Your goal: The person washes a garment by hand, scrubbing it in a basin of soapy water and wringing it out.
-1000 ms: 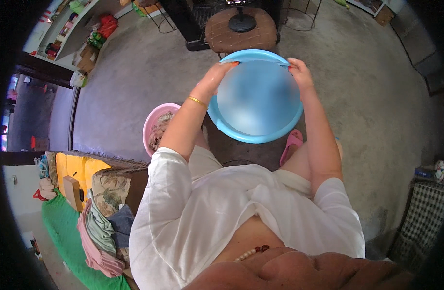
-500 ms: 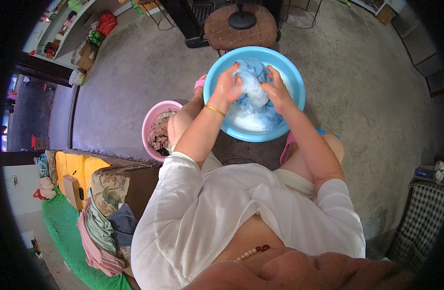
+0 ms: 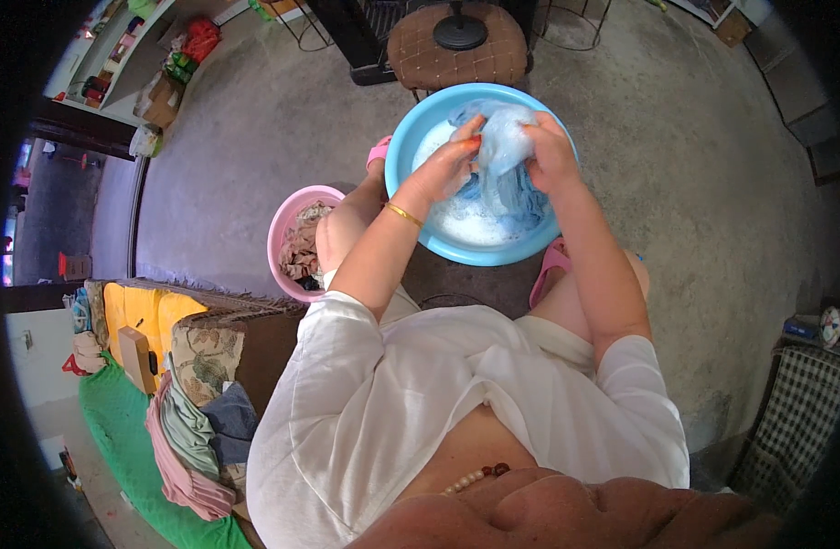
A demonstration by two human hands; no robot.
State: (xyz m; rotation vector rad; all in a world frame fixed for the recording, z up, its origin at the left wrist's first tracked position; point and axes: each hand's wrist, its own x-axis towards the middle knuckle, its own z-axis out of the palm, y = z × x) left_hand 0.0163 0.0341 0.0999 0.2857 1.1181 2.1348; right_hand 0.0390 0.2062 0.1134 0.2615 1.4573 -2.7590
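A light blue basin (image 3: 411, 220) of white suds stands in front of me. A soapy blue cloth (image 3: 507, 188) lies bunched in it, part of it lifted above the suds. My right hand (image 3: 552, 156) grips the raised part at the basin's right side, its fingers closed round the fabric. At the cloth's left edge is my left hand (image 3: 445, 169), wearing a gold bangle. Its fingers are stretched and apart, close to the fabric; whether they touch it I cannot tell. Foam hides the lower part of the cloth.
A pink tub (image 3: 278, 242) of clothes stands by my left leg. Beyond the basin is a brown padded stool (image 3: 420, 55) bearing a black round base. A sofa (image 3: 273, 357) with draped clothes is at my left, and a checked-cloth-covered stand (image 3: 786, 412) at the right.
My right hand has moved right and slightly up, drawing the cloth with it. My left hand has opened from the bunched cloth and shifted slightly right. The cloth is stretched out more.
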